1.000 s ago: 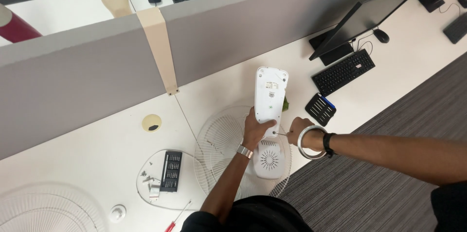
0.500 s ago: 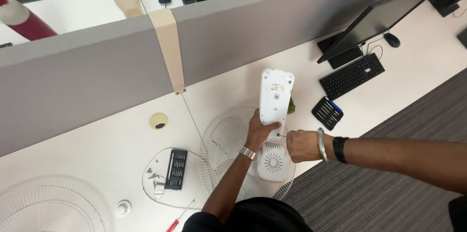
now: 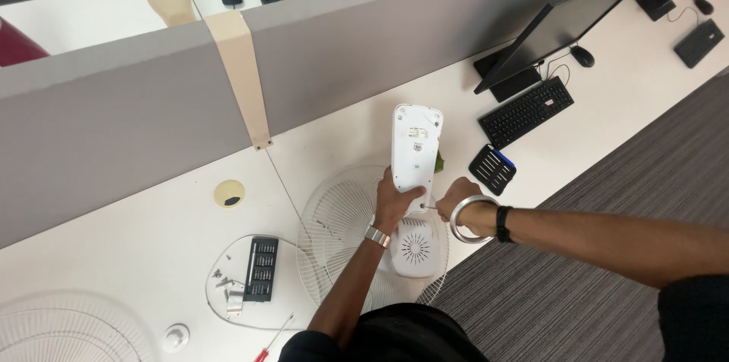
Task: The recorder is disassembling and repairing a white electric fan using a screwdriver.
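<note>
Here the left hand (image 3: pixel 396 201) is clamped on the lower end of a long white plastic fan housing (image 3: pixel 415 151), a rounded slab with a small label on its upturned face. The slab's long axis runs from the hands away toward the grey partition wall (image 3: pixel 364 58) at the desk's far edge, so nearly all of its length lies beyond the hands and only its near end is held. The right hand (image 3: pixel 458 199), with a silver bangle (image 3: pixel 471 219) and a black band at the wrist, is closed on a thin tool whose tip meets that same near end of the slab, just beside the left hand's fingers; the tool's kind is too small to tell. The two hands are close together, almost touching, both at the slab's near end, and the left has the fuller grip.

Under them lies a white wire fan grille (image 3: pixel 342 225), flat on the white desk (image 3: pixel 152 240) near its front edge, with a white vented motor cover (image 3: pixel 416 249) just below the hands. Beside the right hand, toward the desk's right, sits a black screwdriver bit case (image 3: pixel 492 169) with a black keyboard (image 3: pixel 525 111) beyond it. To the left, a second black bit case (image 3: pixel 262 269) rests among loose screws, and a red-handled screwdriver (image 3: pixel 272 339) lies at the front edge.
</note>
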